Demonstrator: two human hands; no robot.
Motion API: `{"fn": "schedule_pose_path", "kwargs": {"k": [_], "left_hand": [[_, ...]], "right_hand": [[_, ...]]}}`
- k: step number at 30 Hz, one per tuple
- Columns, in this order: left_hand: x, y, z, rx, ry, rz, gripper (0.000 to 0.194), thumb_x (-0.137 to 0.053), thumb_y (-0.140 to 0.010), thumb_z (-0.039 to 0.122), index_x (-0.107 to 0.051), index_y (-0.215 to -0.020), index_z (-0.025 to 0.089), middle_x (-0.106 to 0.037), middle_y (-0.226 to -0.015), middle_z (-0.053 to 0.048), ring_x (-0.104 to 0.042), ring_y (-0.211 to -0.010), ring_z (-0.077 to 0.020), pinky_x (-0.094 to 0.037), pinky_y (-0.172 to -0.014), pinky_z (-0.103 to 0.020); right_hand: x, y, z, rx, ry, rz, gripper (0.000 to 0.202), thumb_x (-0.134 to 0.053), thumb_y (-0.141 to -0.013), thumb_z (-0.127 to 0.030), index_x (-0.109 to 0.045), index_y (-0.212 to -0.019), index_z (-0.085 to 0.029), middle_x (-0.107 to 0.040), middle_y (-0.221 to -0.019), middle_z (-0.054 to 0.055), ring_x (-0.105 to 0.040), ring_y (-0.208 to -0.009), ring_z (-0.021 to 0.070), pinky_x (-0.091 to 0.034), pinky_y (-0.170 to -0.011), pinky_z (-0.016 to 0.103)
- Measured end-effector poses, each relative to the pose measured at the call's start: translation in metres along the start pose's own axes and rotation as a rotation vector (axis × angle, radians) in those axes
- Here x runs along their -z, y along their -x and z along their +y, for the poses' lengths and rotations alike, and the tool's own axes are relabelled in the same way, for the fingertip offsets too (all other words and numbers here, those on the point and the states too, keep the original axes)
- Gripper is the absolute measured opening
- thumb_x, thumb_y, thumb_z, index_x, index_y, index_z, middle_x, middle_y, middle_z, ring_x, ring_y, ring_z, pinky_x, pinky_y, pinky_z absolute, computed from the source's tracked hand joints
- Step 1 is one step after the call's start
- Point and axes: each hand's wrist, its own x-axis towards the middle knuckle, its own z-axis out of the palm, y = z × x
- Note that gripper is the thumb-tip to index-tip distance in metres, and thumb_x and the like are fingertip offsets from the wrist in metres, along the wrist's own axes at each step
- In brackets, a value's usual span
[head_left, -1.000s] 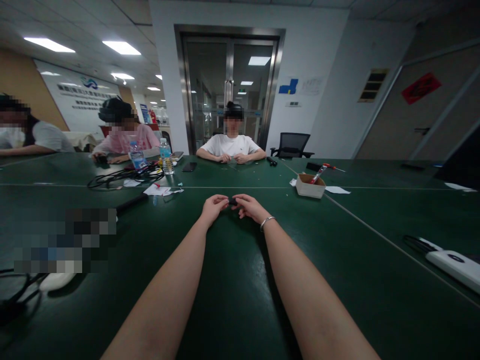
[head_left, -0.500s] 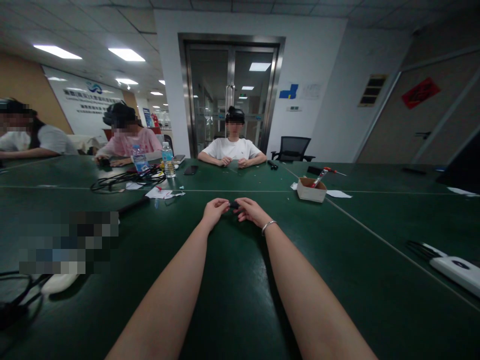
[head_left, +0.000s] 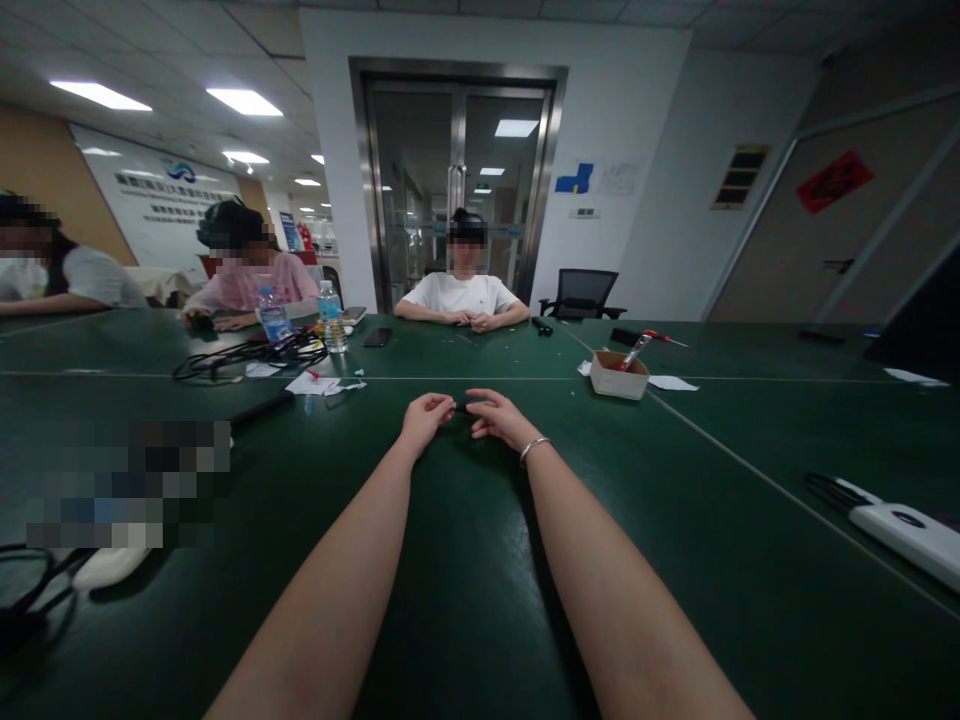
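Observation:
Above the green table (head_left: 457,600), both my arms reach forward. My left hand (head_left: 426,420) pinches a small dark object (head_left: 461,407) between thumb and fingertips; it is too small and blurred to name. Close by on its right is my right hand (head_left: 501,418), with a bracelet at the wrist. Its fingers are parted around the object's far end, and I cannot tell whether they touch it.
An open box (head_left: 619,376) with a red-handled tool stands ahead right. Water bottles (head_left: 330,318), black cables (head_left: 225,362) and paper scraps (head_left: 311,383) lie ahead left. A white device (head_left: 904,525) is at the right. Several people sit around the table, one opposite (head_left: 465,295).
My right hand's fingers have loosened and spread from the dark object; my left hand keeps its pinch. The person opposite has brought their hands together. The view has shifted slightly.

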Motion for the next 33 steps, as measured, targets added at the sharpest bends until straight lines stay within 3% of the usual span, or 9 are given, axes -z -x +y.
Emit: {"fn": "schedule_pose_path", "kwargs": {"k": [3, 7, 10, 20, 26, 33], "left_hand": [[-0.002, 0.003, 0.003, 0.007, -0.004, 0.008, 0.023, -0.073, -0.065, 0.025, -0.065, -0.082, 0.012, -0.066, -0.075, -0.004, -0.061, -0.065, -0.0105, -0.049, -0.073, -0.028], [-0.004, 0.005, 0.007, 0.019, 0.001, 0.024, 0.024, -0.074, -0.064, 0.026, -0.065, -0.081, 0.012, -0.065, -0.074, -0.003, -0.060, -0.064, -0.0099, -0.049, -0.072, -0.028], [-0.004, 0.005, 0.007, 0.013, -0.002, 0.026, 0.025, -0.074, -0.064, 0.027, -0.064, -0.081, 0.012, -0.065, -0.073, -0.003, -0.060, -0.064, -0.0097, -0.049, -0.070, -0.026], [-0.005, 0.008, 0.011, 0.031, -0.179, 0.033, 0.022, -0.067, -0.071, 0.034, -0.061, -0.079, 0.015, -0.058, -0.057, 0.001, -0.055, -0.050, -0.0087, -0.039, -0.047, -0.018], [-0.004, 0.007, 0.009, 0.083, -0.132, -0.054, 0.023, -0.072, -0.066, 0.025, -0.062, -0.083, 0.013, -0.062, -0.062, -0.002, -0.058, -0.054, -0.0095, -0.041, -0.051, -0.020], [-0.003, 0.006, 0.007, 0.058, -0.137, -0.032, 0.017, -0.070, -0.066, 0.025, -0.063, -0.076, 0.013, -0.064, -0.067, -0.004, -0.061, -0.061, -0.0122, -0.043, -0.055, -0.021]], "right_hand": [[0.000, -0.001, 0.000, -0.037, 0.026, 0.007, 0.020, -0.054, -0.088, -0.022, -0.053, -0.106, -0.014, -0.064, -0.072, 0.003, -0.055, -0.039, 0.0058, -0.052, -0.040, 0.019], [-0.001, -0.001, 0.000, 0.000, 0.002, 0.012, 0.028, -0.058, -0.084, -0.013, -0.051, -0.111, -0.018, -0.066, -0.079, 0.001, -0.056, -0.039, 0.0054, -0.052, -0.041, 0.019], [-0.001, 0.000, 0.000, -0.029, 0.003, 0.009, 0.022, -0.056, -0.087, -0.020, -0.052, -0.108, -0.015, -0.066, -0.072, 0.003, -0.055, -0.039, 0.0063, -0.051, -0.040, 0.019], [0.000, 0.000, 0.002, -0.010, 0.018, -0.005, 0.020, -0.054, -0.087, -0.015, -0.055, -0.106, -0.014, -0.067, -0.068, 0.002, -0.053, -0.039, 0.0050, -0.051, -0.042, 0.017], [0.000, 0.004, -0.001, -0.022, -0.020, -0.019, 0.020, -0.055, -0.087, -0.015, -0.055, -0.107, -0.014, -0.067, -0.068, 0.002, -0.054, -0.041, 0.0055, -0.052, -0.044, 0.018], [0.000, 0.006, -0.003, -0.030, -0.032, -0.005, 0.019, -0.056, -0.086, -0.015, -0.057, -0.105, -0.015, -0.066, -0.068, 0.002, -0.054, -0.041, 0.0052, -0.050, -0.043, 0.017]]}}
